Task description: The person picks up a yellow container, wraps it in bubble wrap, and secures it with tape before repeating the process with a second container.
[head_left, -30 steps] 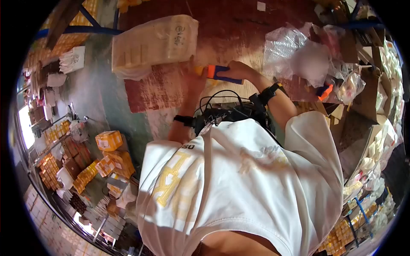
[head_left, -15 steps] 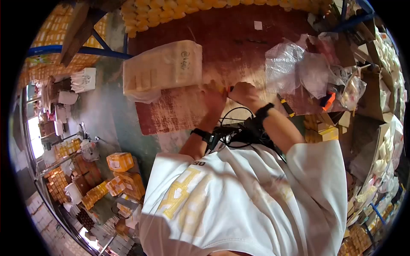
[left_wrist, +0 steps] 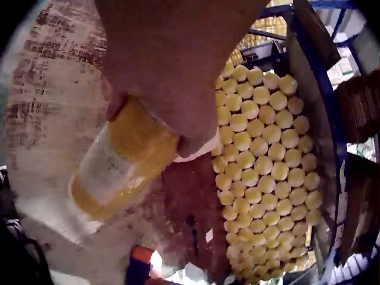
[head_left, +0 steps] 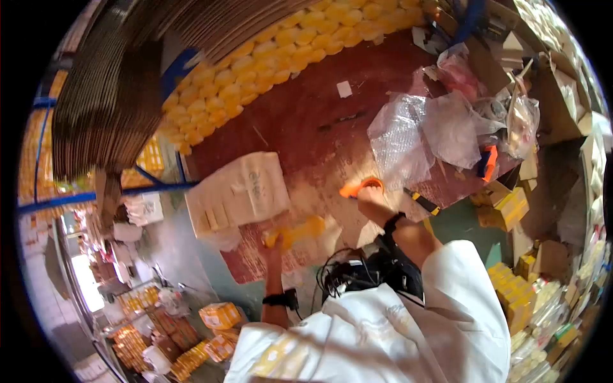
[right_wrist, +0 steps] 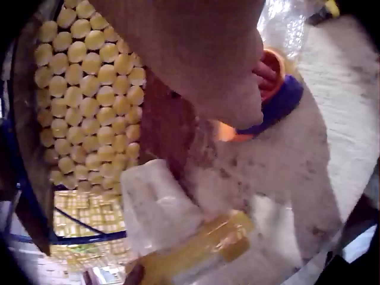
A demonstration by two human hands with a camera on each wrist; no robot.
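Observation:
In the head view my left hand (head_left: 273, 247) grips one end of a long yellow package (head_left: 299, 233) in shiny clear wrap. The left wrist view shows a pale band round the middle of this package (left_wrist: 110, 163), which slants over the worn tabletop. To the right, my right hand (head_left: 370, 196) holds an orange-and-blue tape dispenser (head_left: 350, 189). From the right wrist, some of my fingers (right_wrist: 266, 77) show inside the orange ring of the dispenser (right_wrist: 279, 111); the back of the hand covers part of it.
A wrapped pale carton (head_left: 239, 195) lies on the red table (head_left: 306, 137) at left. Bubble wrap (head_left: 401, 140), a yellow-black utility knife (head_left: 423, 202) and another orange-and-blue piece (head_left: 489, 163) lie at right. Yellow round-ended rolls (head_left: 255, 70) are stacked behind; cardboard sheets (head_left: 105, 108) hang over the upper left.
My hands were close together and have moved apart. The left has gone left with the yellow package, the right holds the dispenser farther right. The head view has turned and shifted.

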